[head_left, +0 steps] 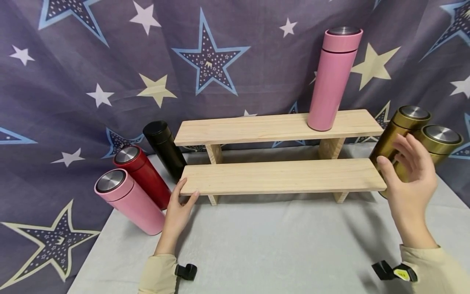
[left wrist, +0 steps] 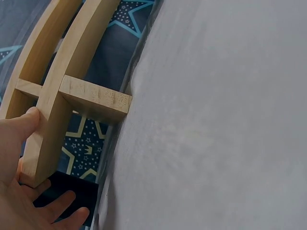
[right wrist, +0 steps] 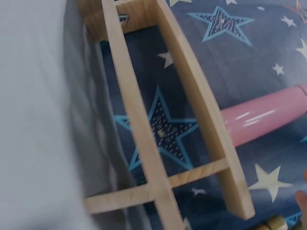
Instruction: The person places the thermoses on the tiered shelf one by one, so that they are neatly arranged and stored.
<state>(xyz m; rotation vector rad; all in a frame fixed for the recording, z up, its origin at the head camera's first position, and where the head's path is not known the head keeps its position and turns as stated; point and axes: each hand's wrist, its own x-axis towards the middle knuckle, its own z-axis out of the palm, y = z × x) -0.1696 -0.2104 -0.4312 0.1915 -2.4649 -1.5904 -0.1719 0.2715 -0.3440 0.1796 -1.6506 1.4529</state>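
Note:
A two-step wooden shelf (head_left: 282, 177) stands on the table. At the left end of its lower board, my left hand (head_left: 178, 216) holds the corner between thumb and fingers; the left wrist view shows the thumb (left wrist: 29, 120) on the board's edge. My right hand (head_left: 413, 183) is raised beyond the right end, thumb and fingers apart with nothing between them. Just behind it are two gold thermos bottles, a nearer one (head_left: 442, 136) and another (head_left: 398, 126), partly hidden by the hand. A pink thermos bottle (head_left: 334, 81) stands upright on the upper board's right part.
Left of the shelf stand a black thermos bottle (head_left: 165, 149), a red thermos bottle (head_left: 147, 175) and a second pink thermos bottle (head_left: 134, 202), close together. A pale cloth (head_left: 271, 245) covers the table. Behind hangs a dark curtain (head_left: 253, 24) with stars.

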